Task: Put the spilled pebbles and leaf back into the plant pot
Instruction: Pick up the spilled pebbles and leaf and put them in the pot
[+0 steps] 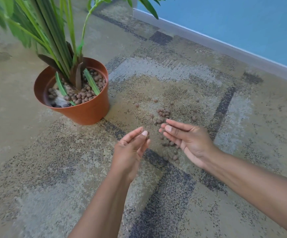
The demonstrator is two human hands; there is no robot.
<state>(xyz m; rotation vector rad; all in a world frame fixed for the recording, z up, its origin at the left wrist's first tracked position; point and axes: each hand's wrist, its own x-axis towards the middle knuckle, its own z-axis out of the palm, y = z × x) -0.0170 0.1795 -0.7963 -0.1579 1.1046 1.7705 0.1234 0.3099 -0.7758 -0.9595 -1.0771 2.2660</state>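
Note:
A terracotta plant pot point(87, 110) stands on the carpet at the left, with a green plant point(57, 40) and brown clay pebbles around its stems. Spilled brown pebbles point(163, 113) lie scattered on the carpet to the right of the pot, some under my hands. My left hand point(132, 150) hovers above the carpet, fingers curled, pinching a pebble or two at the fingertips. My right hand point(185, 140) is beside it, palm turned up, thumb and fingers holding pebbles at the tips. I see no loose leaf on the carpet.
The patterned grey and beige carpet point(53, 186) covers the floor. A blue wall point(242, 23) with a grey skirting board point(208, 42) runs along the upper right. Plant fronds overhang the upper left.

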